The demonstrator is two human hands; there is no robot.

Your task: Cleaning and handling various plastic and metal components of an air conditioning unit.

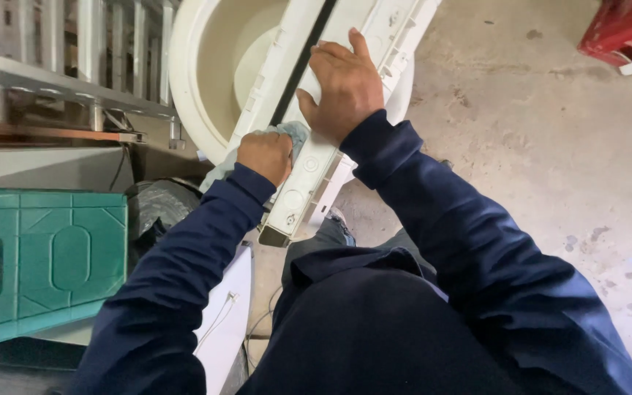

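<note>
While the long cream plastic panel [309, 157] is propped at a slant over the round cream tub [206, 66], it is steadied by the right hand [345, 88] — laid palm-down on its upper face, fingers curled over the edge beside a dark slot. A pale blue-grey cloth [295, 134] is bunched in the closed left hand [265, 155] and pressed against the panel's lower side. A green plastic crate [42, 263] is seen well apart at the left, a red one [623, 29] on the concrete floor [535, 146].
</note>
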